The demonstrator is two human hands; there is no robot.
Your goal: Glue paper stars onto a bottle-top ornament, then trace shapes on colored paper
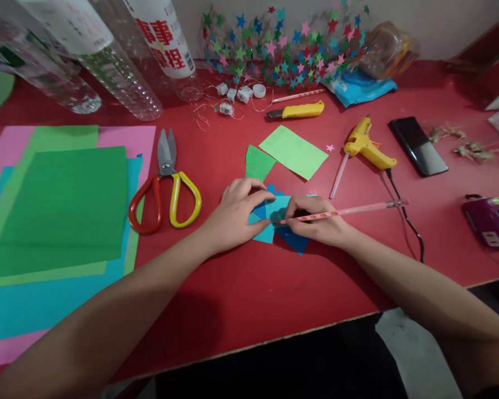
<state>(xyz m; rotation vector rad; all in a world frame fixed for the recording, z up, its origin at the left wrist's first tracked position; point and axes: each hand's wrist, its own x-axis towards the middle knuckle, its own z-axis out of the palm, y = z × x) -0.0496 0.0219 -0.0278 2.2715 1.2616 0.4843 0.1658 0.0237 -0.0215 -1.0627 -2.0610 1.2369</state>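
My right hand is closed around a pink patterned pencil, whose tip points left at the paper. Beneath both hands lies light blue paper, with darker blue paper partly under my right hand. My left hand rests at the paper's left side, thumb and index finger apart and touching its surface. A blue scalloped edge shows just beyond the fingers. Farther back are a small green piece and a light green rectangle. The pencil tip's contact with the paper is hard to make out.
Scissors and stacked coloured sheets lie left. A yellow cutter, a glue gun with cord, a phone and a purple power adapter sit behind and right. Plastic bottles line the back.
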